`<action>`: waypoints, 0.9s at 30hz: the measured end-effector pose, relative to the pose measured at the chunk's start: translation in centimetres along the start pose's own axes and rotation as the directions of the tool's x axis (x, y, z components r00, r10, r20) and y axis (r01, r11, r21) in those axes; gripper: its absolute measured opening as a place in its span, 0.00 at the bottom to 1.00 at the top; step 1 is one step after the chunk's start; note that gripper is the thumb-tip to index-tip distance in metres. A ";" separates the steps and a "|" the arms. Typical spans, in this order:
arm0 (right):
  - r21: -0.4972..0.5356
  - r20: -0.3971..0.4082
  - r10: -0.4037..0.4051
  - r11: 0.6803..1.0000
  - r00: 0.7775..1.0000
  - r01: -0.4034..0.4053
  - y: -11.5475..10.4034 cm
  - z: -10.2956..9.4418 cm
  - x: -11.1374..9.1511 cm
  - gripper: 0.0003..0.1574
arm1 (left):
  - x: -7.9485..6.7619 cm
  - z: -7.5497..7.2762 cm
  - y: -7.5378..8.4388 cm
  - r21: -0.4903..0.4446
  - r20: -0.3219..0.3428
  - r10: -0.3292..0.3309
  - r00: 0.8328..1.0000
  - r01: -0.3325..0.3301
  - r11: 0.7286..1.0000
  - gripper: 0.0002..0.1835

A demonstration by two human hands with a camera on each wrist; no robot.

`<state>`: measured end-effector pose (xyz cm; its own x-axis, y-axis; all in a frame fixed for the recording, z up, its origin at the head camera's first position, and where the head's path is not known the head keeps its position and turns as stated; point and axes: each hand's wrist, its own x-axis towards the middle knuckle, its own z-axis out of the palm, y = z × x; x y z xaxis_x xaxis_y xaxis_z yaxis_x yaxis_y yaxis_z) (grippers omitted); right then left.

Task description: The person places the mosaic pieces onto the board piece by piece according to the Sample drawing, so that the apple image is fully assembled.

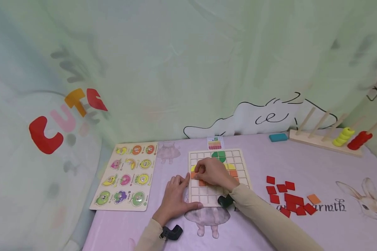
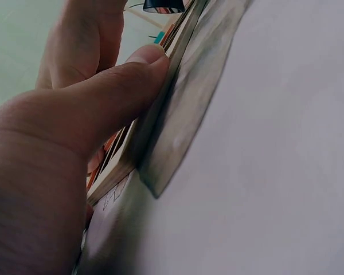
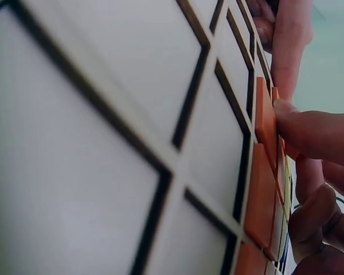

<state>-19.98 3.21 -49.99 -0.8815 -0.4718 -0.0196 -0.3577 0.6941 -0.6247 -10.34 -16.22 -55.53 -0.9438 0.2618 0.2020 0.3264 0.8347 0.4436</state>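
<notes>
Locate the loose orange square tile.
In the head view, the loose orange square tile lies on the right, at the right edge of the red square tiles.

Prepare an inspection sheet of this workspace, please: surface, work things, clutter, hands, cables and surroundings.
Surface: lilac cloth, rabbit printed at right.
Job's things: grid board with green pieces, yellow pieces and orange pieces; picture card behind it; red squares and a loose orange square to its right.
Clutter: fruit puzzle at left; blue block and bead rack at far right.
Hands: left hand touches the board's edge; right hand has its thumb on an orange square.
Cables: nothing seen.
Surroundings: printed curtain behind.
</notes>
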 end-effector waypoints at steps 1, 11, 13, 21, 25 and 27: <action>0.001 -0.001 -0.009 1.000 1.000 0.009 0.1 -0.1 0.0 0.10 | 0.0 0.0 0.0 -0.001 -0.001 0.002 1.000 -0.002 1.000 0.64; 0.032 -0.089 -0.005 0.999 0.996 0.008 2.0 -3.9 -3.3 0.10 | 0.0 0.0 0.0 0.004 0.029 -0.031 0.999 0.031 1.000 0.65; 0.022 -0.103 0.033 0.999 0.994 -0.031 3.4 -5.4 -4.5 0.11 | 0.0 0.0 0.0 0.000 0.032 -0.034 0.999 0.034 0.999 0.65; -0.069 -0.098 0.191 0.978 0.977 -0.198 10.7 -12.0 -10.6 0.23 | -0.1 0.1 -0.1 -0.016 0.037 -0.048 0.998 0.048 0.999 0.66; -0.110 -0.059 0.241 0.963 0.969 -0.246 14.0 -14.7 -13.6 0.30 | -0.1 0.0 0.1 -0.024 0.032 -0.046 0.998 0.046 0.999 0.65; -0.116 -0.020 0.254 0.960 0.967 -0.255 15.5 -15.7 -14.8 0.33 | -0.1 -0.1 0.1 -0.021 0.027 -0.045 0.999 0.045 0.999 0.65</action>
<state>-17.29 29.49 -47.10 -0.9495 -0.2687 -0.1619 -0.1545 0.8497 -0.5041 -10.20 -16.15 -55.44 -0.9585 0.2371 0.1583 0.2843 0.8354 0.4704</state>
